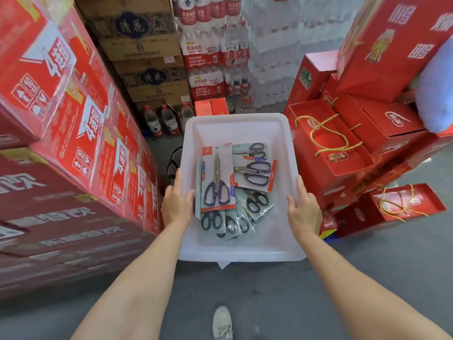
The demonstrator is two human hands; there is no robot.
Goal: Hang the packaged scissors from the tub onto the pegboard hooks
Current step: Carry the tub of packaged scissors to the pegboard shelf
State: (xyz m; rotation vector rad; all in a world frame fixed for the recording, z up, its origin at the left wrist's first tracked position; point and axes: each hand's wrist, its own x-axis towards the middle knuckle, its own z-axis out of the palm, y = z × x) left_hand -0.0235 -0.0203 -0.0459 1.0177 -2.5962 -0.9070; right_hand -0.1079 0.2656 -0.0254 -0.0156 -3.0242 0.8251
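Note:
A white plastic tub [245, 126] is carried in front of me above the grey floor. My left hand [177, 202] grips its left rim, thumb inside the wall. My right hand [304, 209] grips the right rim the same way. Inside lie several packaged scissors: a large pair on a red-edged card [217, 177] on top at the left, another large pair [257, 174] to its right, and smaller black-handled pairs in clear packs [235, 217] fanned out below. No pegboard is in view.
Stacked red cartons [81, 133] wall in the left side. Red gift boxes [355, 143] with gold cords pile up on the right. Brown cartons and shrink-wrapped water bottles [208, 57] stand ahead. A narrow grey floor aisle runs between them; my shoe [222, 323] shows below.

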